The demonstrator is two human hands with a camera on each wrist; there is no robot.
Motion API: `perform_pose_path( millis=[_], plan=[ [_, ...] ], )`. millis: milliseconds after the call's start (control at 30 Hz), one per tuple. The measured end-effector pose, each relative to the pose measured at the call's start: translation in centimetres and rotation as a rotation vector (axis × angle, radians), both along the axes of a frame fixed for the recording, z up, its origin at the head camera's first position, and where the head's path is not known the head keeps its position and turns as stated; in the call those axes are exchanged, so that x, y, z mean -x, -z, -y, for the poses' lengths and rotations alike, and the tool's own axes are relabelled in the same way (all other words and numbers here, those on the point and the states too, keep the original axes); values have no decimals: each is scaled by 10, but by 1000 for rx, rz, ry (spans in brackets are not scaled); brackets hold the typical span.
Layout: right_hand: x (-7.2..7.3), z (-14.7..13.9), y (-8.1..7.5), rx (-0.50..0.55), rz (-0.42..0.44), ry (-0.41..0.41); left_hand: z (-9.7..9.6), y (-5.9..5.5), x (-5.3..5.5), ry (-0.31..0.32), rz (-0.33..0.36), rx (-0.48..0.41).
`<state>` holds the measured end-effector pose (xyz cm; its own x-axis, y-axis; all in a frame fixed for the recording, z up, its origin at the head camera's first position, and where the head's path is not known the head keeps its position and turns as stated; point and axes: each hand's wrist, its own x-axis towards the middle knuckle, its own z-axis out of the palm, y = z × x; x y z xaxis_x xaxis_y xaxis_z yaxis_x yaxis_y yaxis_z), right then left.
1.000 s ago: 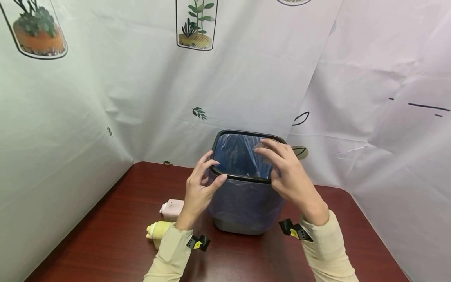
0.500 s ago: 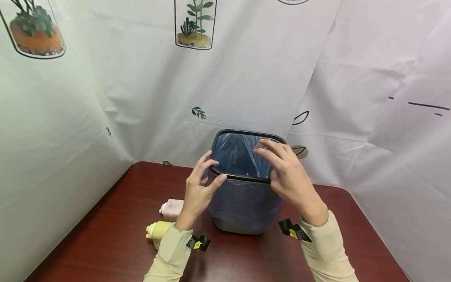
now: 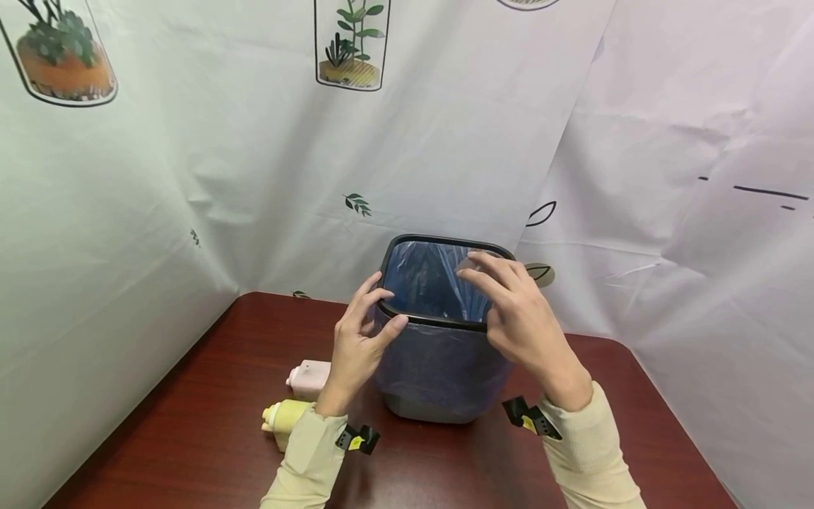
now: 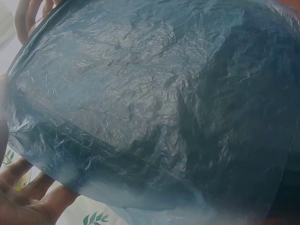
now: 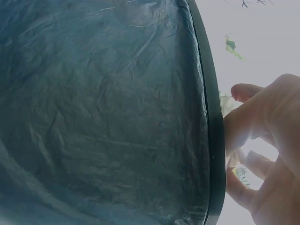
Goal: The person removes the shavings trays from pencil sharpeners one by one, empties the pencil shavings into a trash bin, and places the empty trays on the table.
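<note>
Almost nothing has moved since half a second ago: the left hand (image 3: 356, 343) and right hand (image 3: 524, 318) keep their places, and the whole scene sits a hair differently in the head view. Both hands are at a grey, square-shouldered bin with rounded corners (image 3: 426, 411), upright on the dark red wooden desk (image 3: 203, 431), between its far-left and far-right corners and toward the far edge. Translucent blue plastic bag film (image 3: 439, 364) lines the bin and hangs down its outside; a glossy black rim (image 3: 439, 322) runs around its mouth.

The left hand's fingers curve around the rim's near-left corner, thumb at the front, fingertips reaching over the left side. The right hand is arched at the near-right corner, its upper fingers bent and spread above the mouth; in the right wrist view, digits meet the rim's outer edge, though whether they grip it cannot be told.

Left of the bin, partly hidden by the left hand and its cream sleeve (image 3: 308, 452), are a pale pink container with a white cap (image 3: 310, 378) and a yellow container (image 3: 286, 417) nearer the desk's front edge.
</note>
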<state>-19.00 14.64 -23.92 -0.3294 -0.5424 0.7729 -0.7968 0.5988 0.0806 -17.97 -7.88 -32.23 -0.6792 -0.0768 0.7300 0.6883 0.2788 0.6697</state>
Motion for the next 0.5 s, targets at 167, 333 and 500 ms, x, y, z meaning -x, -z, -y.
perform_pose_path(
  millis=[167,333,500],
  plan=[
    [-1,0,0,-14,-40,22,-1,-6,-6,-2,13,4],
    [-2,1,0,-26,-77,31,-1,-5,-6,0,11,-1],
    [-2,2,0,-27,-88,31,-1,-5,-6,2,14,-3]
  ],
)
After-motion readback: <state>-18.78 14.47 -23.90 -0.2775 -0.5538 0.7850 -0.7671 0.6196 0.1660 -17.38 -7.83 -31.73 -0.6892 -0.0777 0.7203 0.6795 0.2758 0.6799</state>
